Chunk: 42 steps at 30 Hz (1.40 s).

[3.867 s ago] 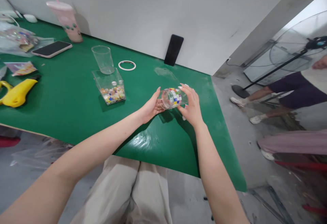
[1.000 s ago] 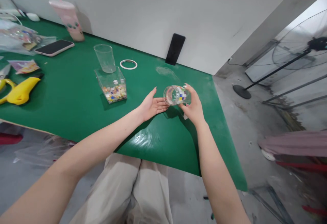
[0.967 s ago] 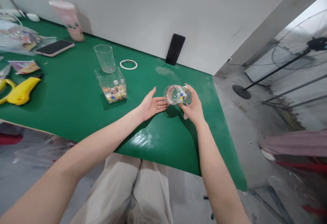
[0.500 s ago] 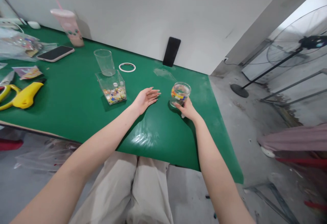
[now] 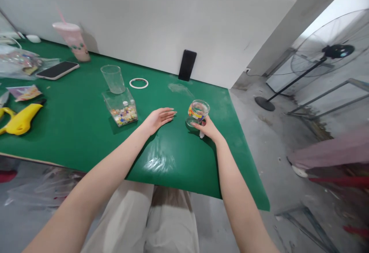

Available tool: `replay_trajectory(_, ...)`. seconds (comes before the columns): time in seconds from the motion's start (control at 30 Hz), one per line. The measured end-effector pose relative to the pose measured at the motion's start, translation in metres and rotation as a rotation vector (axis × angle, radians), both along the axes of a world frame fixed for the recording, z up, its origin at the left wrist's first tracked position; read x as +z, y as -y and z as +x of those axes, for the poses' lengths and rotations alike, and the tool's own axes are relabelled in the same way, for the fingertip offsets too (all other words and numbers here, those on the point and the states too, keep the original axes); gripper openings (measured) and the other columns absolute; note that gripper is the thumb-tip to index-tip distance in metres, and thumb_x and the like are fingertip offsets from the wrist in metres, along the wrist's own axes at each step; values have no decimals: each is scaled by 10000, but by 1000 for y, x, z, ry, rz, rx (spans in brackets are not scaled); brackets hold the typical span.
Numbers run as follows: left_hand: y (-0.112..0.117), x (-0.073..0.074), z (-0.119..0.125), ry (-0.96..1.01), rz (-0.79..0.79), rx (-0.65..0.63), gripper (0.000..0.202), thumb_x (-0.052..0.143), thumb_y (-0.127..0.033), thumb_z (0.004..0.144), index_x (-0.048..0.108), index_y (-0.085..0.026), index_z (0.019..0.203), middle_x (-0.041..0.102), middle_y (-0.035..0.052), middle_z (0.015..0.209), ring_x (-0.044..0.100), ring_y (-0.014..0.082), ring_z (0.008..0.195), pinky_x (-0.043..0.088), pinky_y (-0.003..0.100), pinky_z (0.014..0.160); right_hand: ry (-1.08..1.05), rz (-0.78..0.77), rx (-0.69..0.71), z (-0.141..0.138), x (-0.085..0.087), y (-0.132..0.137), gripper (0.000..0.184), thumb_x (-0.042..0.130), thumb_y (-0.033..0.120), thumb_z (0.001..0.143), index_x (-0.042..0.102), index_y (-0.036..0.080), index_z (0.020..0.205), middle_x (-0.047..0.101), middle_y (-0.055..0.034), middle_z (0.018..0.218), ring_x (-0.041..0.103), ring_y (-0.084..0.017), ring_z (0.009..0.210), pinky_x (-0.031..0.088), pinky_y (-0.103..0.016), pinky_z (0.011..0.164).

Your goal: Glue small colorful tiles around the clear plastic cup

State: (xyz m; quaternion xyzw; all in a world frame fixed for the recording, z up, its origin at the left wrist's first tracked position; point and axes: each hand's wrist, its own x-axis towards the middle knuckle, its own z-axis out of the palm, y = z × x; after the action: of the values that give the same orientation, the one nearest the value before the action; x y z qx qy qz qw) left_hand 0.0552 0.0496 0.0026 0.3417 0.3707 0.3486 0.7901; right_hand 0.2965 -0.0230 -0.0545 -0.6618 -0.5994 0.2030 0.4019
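A clear plastic cup (image 5: pixel 197 112) with a band of small coloured tiles on its wall stands upright on the green table (image 5: pixel 86 126). My right hand (image 5: pixel 206 127) grips the cup low at its near side. My left hand (image 5: pixel 158 117) hovers just left of the cup, palm up, fingers stretched out and holding nothing. Farther left stands a clear square box (image 5: pixel 120 107) with several coloured tiles in the bottom. Behind it stands an empty clear cup (image 5: pixel 112 79).
A white ring (image 5: pixel 138 83) lies near the wall, and a black phone (image 5: pixel 187 65) leans against it. A pink drink cup (image 5: pixel 72 40), a flat phone (image 5: pixel 57 70), plastic bags (image 5: pixel 20 59) and a yellow tool (image 5: pixel 20 118) sit at left. A standing fan (image 5: pixel 317 49) is on the floor right.
My right hand turned the tiled cup from lying on its side to upright and set it on the table. My left hand let go of it and drew away to the left.
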Motion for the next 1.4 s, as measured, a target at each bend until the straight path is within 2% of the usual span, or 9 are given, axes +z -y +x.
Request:
replay_trajectory(0.13, 4, 0, -1, 7, -10, 45, 185, 511, -167, 803, 669, -110, 880, 718, 132, 953, 674, 172, 876, 479, 276, 890, -127, -67, -52, -11, 14, 6, 700, 754, 468, 621, 519, 185, 1216, 596, -137, 1193, 580, -252, 1085, 439, -498, 961)
replay_trajectory(0.27, 9, -2, 1, -28, 69, 68, 138, 579, -144, 781, 661, -120, 889, 729, 104, 889, 676, 155, 842, 478, 263, 864, -254, -87, -43, -16, 21, 12, 761, 780, 434, 590, 472, 180, 1238, 581, -158, 1234, 597, -265, 1087, 446, -489, 969)
replay_trajectory(0.43, 11, -5, -1, -37, 113, 39, 204, 655, -89, 717, 649, -128, 917, 731, 99, 893, 677, 147, 847, 470, 265, 866, -307, -20, -79, -16, 15, 16, 930, 786, 441, 564, 311, 237, 1337, 489, -162, 1360, 446, -265, 1292, 360, -501, 1057)
replay_trajectory(0.7, 11, -8, -2, -45, 193, -3, 210, 627, -123, 747, 625, -115, 957, 730, 113, 884, 685, 161, 834, 491, 291, 838, -223, -14, -25, -9, 5, 12, 1228, 844, 434, 469, 116, 204, 1431, 466, -186, 1376, 451, -280, 1281, 330, -495, 1079)
replay_trajectory(0.9, 7, -7, 0, -91, 213, -20, 188, 579, -128, 784, 610, -125, 970, 728, 95, 813, 684, 154, 737, 525, 269, 710, -250, -3, -29, -9, 7, 12, 1223, 819, 443, 518, 51, 247, 1448, 472, -179, 1377, 450, -276, 1285, 382, -512, 1035)
replay_trajectory(1.07, 7, -4, 1, -163, 214, -15, 157, 593, -157, 792, 615, -138, 947, 715, 77, 744, 673, 152, 682, 521, 266, 676, -296, 1, 14, -11, 10, 15, 1209, 805, 454, 545, 19, 274, 1446, 459, -171, 1384, 456, -261, 1287, 381, -495, 1046)
replay_trajectory(1.2, 8, -3, 5, -235, 246, -28, 118, 558, -170, 824, 605, -149, 930, 703, 71, 709, 663, 162, 651, 512, 290, 662, -307, 18, 28, -11, 9, 15, 1248, 821, 458, 519, 10, 272, 1448, 464, -168, 1376, 455, -279, 1287, 346, -530, 1062)
replay_trajectory(1.3, 12, -4, 10, -321, 302, -31, 101, 556, -197, 831, 608, -164, 910, 688, 73, 704, 662, 192, 677, 508, 334, 690, -363, 28, 53, -11, 7, 15, 1251, 830, 440, 514, 9, 284, 1445, 393, -180, 1429, 457, -289, 1284, 354, -526, 1062)
replay_trajectory(1.4, 25, 8, 2, -413, 438, 7, 91, 593, -207, 809, 622, -203, 896, 689, 81, 912, 640, 216, 914, 465, 352, 865, -431, 29, 73, -12, 9, 16, 1225, 828, 409, 529, 18, 295, 1440, 340, -186, 1460, 464, -291, 1279, 396, -503, 1044)
